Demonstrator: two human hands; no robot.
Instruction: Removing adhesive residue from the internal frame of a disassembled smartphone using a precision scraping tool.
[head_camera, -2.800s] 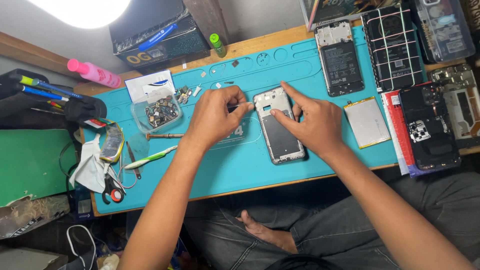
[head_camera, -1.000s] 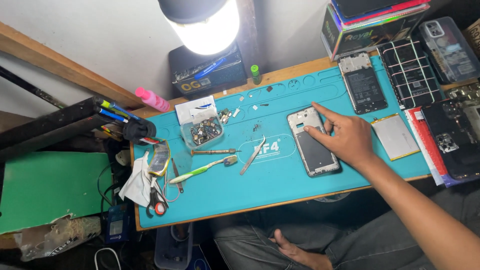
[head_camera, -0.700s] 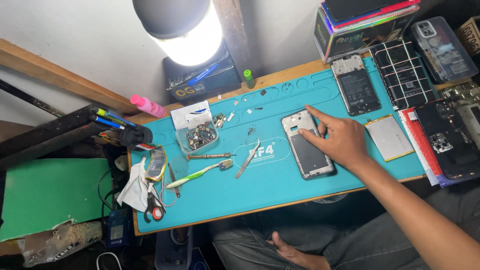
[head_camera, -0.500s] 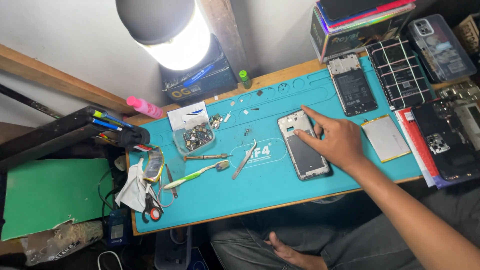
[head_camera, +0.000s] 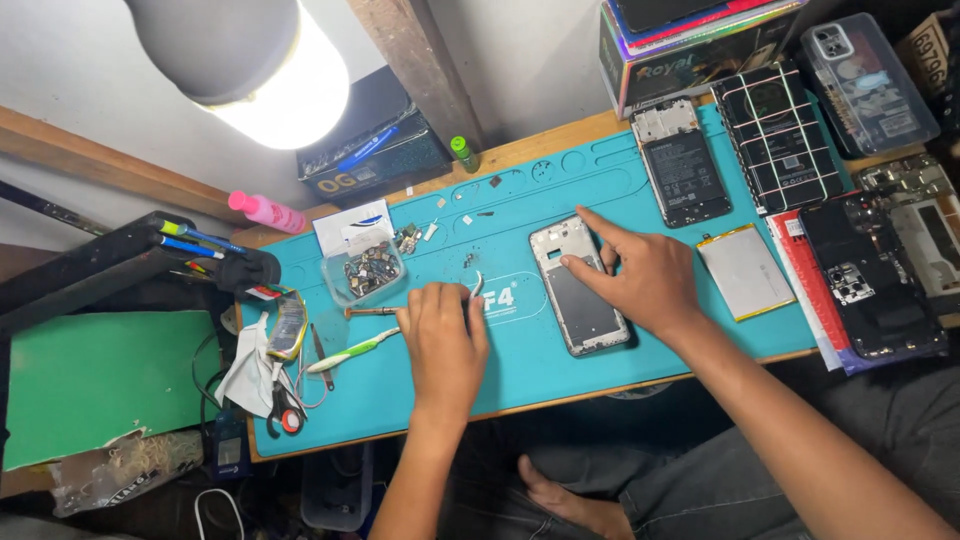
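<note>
1. Far left: scissors (head_camera: 283, 412) and a white cloth (head_camera: 243, 372) parked at the edge of the teal mat (head_camera: 520, 370), clear of the working area.
2. Next: clear tub of small parts (head_camera: 365, 270) and a green-and-white brush (head_camera: 352, 352), set within easy reach.
3. Left hand (head_camera: 445, 345) laid palm-down on the mat, fingers (head_camera: 450, 298) curled over the metal tweezers (head_camera: 476, 288); whether actually gripped or merely covered, impossible to tell.
4. Centre: opened phone frame (head_camera: 585, 305) lying flat, back up, on the mat over the counter (head_camera: 540, 150).
5. Right hand (head_camera: 650, 280) spread loosely over the frame's right edge, index finger pressed on its upper part, apparently to steady it; nothing grasped.
6. Right: loose battery (head_camera: 745, 270) and other opened phones (head_camera: 685, 165) laid aside.
</note>
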